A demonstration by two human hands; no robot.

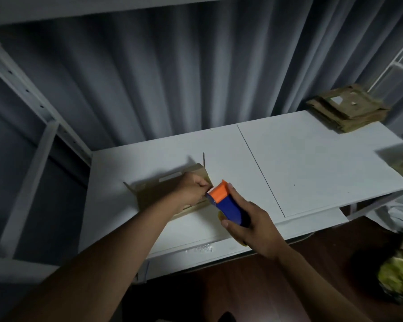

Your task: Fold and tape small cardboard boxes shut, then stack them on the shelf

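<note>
Blue plastic fills your right hand [249,225]: you grip the blue-and-orange handheld tape dispenser [227,204] round its body, fingers curled under it and thumb along the top, with its orange toothed head aimed left. Your left hand [192,190] meets that head, its fingertips pinched together right at the cutter; they seem to hold the tape's end, though the dim light keeps the strip itself from showing. Both hands sit close together, nearly touching at the dispenser's mouth.

Just beneath and behind your left hand lies the small brown cardboard box [158,194], resting on the white tabletop [312,163] toward its left part. Your left wrist crosses over the box's near edge, and the dispenser hovers just beside its right end. One flap stands up at the box's far right corner, another at its left end.

Farther off, at the table's far right corner, sits a stack of flattened brown cardboard boxes [348,108], well apart from your hands. Behind everything hangs a pleated grey curtain [172,77], and a white metal shelf frame [33,126] rises at the left.
</note>
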